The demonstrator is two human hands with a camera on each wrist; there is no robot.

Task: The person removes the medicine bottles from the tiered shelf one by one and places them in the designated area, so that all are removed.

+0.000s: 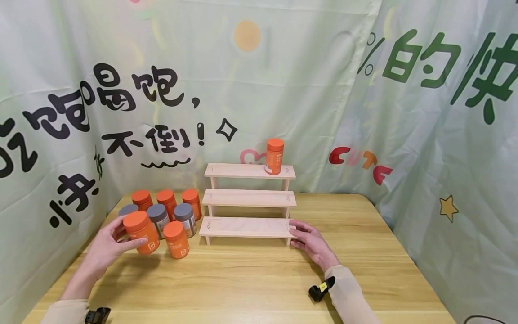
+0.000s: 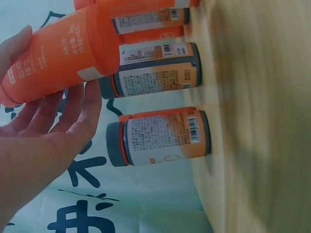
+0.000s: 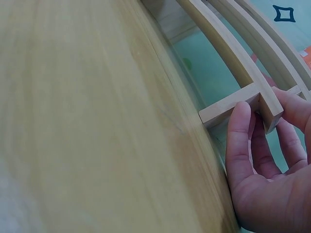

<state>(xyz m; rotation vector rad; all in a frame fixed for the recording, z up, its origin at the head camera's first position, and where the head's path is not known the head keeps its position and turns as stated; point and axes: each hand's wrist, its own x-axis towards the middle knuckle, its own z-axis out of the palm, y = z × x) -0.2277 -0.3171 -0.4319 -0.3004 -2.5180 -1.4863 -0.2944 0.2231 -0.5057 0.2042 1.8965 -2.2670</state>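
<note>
My left hand [image 1: 104, 246] holds an orange supplement bottle [image 1: 141, 231] with an orange lid, thumb on the near side and fingers behind. In the left wrist view this bottle [image 2: 58, 56] is tilted and raised off the table. Just right of it, another orange bottle [image 1: 176, 240] stands upright. At the three-step wooden display rack [image 1: 247, 227], my right hand [image 1: 310, 244] grips the right end of the lowest step. The right wrist view shows the thumb against the rack's leg [image 3: 228, 104] and the other fingers around the step's end. One orange bottle [image 1: 274, 157] stands on the top step, toward the right.
Behind the held bottle stand grey-lidded bottles [image 1: 185, 219] and more orange bottles [image 1: 192, 203], grouped left of the rack. The wooden table [image 1: 251, 283] spreads in front. Printed fabric curtains [image 1: 283, 90] hang around the back and sides.
</note>
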